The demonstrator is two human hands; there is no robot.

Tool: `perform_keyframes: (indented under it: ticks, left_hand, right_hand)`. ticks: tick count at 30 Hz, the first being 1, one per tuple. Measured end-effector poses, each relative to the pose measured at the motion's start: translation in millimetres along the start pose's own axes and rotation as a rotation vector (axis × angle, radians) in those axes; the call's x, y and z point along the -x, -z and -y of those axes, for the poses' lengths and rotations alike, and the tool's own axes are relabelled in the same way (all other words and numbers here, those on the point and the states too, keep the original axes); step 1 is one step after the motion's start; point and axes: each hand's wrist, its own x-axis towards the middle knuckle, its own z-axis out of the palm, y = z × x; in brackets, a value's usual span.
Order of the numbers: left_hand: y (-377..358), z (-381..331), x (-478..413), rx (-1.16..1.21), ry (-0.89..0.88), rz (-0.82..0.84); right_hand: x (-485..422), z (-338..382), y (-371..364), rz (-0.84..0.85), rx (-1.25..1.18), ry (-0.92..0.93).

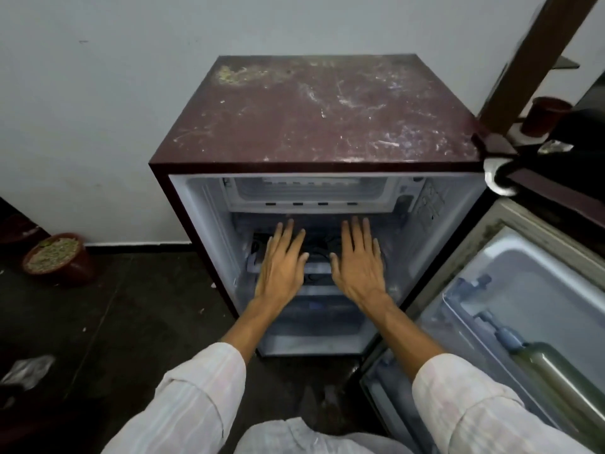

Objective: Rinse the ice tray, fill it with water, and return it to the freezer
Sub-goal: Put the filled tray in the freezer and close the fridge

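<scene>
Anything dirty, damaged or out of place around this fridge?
Yes. The fridge top is scratched and smeared, with a crusty yellowish patch near its back left corner. The open door's inner edge looks grimy. Both hands, left hand and right hand, are empty.

No ice tray could be made out anywhere. The freezer compartment [307, 194] at upper centre of the frame showed only a pale blur. Behind the left hand [283, 262] and right hand [358, 263], held flat with fingers spread, the dark things on the shelf [319, 268] were too blurred to name. The open door [510, 306] ran off the right and lower edges, cutting its bottles [556, 371]. A pot [57, 255] sat near the left edge, contents unclear.
</scene>
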Motion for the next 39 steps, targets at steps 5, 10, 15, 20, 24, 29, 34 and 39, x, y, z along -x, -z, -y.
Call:
perform_keyframes:
  ticks: [5,10,15,20,24,29,34,39]
  left_hand:
    - [-3,-21,57,0.044,-0.095,0.086]
    - [-5,-43,118,0.049,-0.242,0.130]
    - [-10,-86,179,0.142,-0.362,0.172]
    - [-21,-145,236,0.237,-0.506,0.279]
    - [-34,-186,266,0.264,-0.651,0.337]
    - [-51,-234,294,0.316,-0.774,0.403]
    - [-67,-292,320,0.429,-0.851,0.460]
    - [-85,-355,345,0.511,-0.822,0.428]
  right_hand:
    - [76,7,-8,-0.015,0.004,-0.016]
    - [163,13,-5,-0.033,0.030,-0.126]
    - [253,14,9,-0.056,0.042,-0.226]
    - [335,-2,32,-0.071,0.080,-0.396]
    - [391,-20,51,-0.079,0.109,-0.559]
    - [453,-48,73,-0.109,0.151,-0.751]
    - [508,-87,102,-0.145,0.200,-0.865]
    - [540,-140,141,-0.242,0.178,-0.852]
